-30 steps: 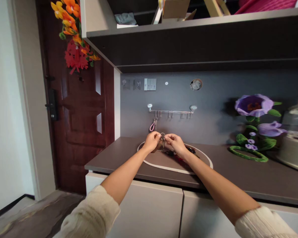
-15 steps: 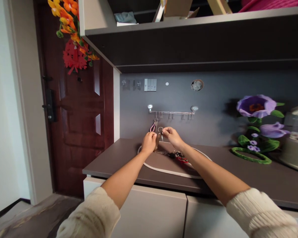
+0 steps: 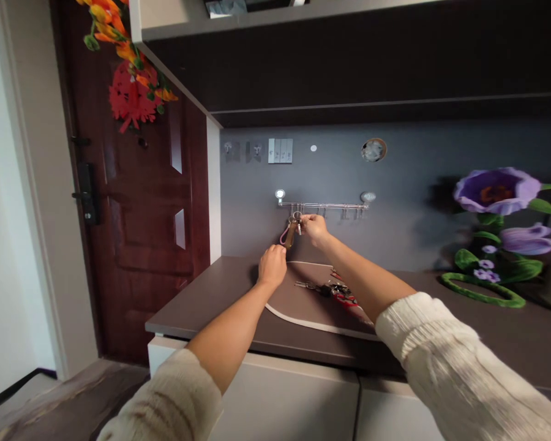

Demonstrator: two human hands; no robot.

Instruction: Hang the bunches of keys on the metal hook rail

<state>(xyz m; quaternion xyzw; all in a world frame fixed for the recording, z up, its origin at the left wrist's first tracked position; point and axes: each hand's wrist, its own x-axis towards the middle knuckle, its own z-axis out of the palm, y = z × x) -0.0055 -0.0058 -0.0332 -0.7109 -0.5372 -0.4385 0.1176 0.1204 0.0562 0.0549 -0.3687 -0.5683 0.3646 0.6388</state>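
Observation:
My right hand (image 3: 313, 228) is raised to the chrome hook rail (image 3: 324, 206) on the grey wall and pinches the ring of a key bunch with a brown fob (image 3: 292, 230). A pink loop (image 3: 283, 236) hangs from the rail's left hooks, right beside the fob. My left hand (image 3: 272, 264) hovers lower, curled closed with nothing visible in it, just under the keys and over the left edge of the oval tray (image 3: 313, 305). More keys with a red piece (image 3: 333, 290) lie in the tray.
A dark countertop (image 3: 202, 303) tops white cabinets. A brown door (image 3: 138, 208) with a black handle stands left, with orange and red paper flowers (image 3: 131, 86) above. Purple knitted flowers (image 3: 498, 229) sit at the right. Light switches (image 3: 280, 150) are on the wall.
My right hand has lifted the brown-fob keys from over the tray up to the hook rail. My left hand has let go of them and stayed low.

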